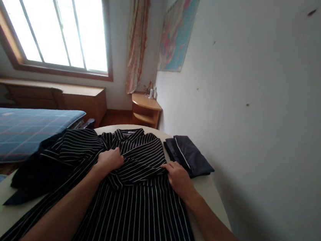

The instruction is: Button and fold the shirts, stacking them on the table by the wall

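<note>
A black shirt [141, 207] with white stripes lies spread on a pale round-edged table, its collar at the far end. One sleeve lies folded across the chest, and the other sleeve side spreads out to the left. My left hand [111, 159] is closed on the fabric left of the chest. At the right edge of the shirt, my right hand [176, 175] pinches the cloth near the folded sleeve. Dark cloth [41, 172] lies under and beside the left sleeve; where it belongs I cannot tell.
A folded dark garment [189, 155] with white piping sits at the table's [212, 200] far right, near the wall. To the left is a bed with a blue checked mattress [26, 132]. A wooden desk [85, 91] and a corner shelf [146, 102] stand beyond.
</note>
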`<state>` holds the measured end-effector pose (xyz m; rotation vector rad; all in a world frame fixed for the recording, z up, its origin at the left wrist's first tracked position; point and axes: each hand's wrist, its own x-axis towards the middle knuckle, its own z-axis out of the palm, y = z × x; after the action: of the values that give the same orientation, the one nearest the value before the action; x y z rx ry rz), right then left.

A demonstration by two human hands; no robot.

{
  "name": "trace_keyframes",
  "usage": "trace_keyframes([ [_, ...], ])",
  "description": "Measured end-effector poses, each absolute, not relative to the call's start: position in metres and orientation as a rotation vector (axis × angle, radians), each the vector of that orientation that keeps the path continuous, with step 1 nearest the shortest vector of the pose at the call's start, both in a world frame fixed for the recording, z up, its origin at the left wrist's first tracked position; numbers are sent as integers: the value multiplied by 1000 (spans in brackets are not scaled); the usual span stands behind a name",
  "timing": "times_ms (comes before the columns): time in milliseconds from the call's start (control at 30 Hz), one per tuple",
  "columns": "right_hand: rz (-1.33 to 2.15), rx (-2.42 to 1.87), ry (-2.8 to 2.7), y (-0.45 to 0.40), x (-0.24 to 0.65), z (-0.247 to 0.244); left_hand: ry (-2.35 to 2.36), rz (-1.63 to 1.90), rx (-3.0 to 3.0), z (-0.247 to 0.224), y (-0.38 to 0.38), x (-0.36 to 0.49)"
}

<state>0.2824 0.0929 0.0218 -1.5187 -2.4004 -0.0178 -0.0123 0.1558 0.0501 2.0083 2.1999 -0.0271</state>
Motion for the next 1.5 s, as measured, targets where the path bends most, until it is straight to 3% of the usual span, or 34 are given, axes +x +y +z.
trace_keyframes([
  [267, -45, -1605, -2418, 89, 281, 28, 2014, 329, 2421, 22, 159, -1],
  [467, -49, -1542, -2389, 91, 269, 30, 1972, 437, 2459, 5, 156, 9],
  [600, -116, -1745, -2392, 102, 251, 39, 1964, 506, 2426, -1, 157, 11],
  [867, -137, -1838, -2346, 168, 199, 57, 1983, 638, 2371, -4, 158, 13],
  [1500, 87, -1973, -2196, 284, 117, 20, 1924, 910, 2064, -4, 164, 11],
])
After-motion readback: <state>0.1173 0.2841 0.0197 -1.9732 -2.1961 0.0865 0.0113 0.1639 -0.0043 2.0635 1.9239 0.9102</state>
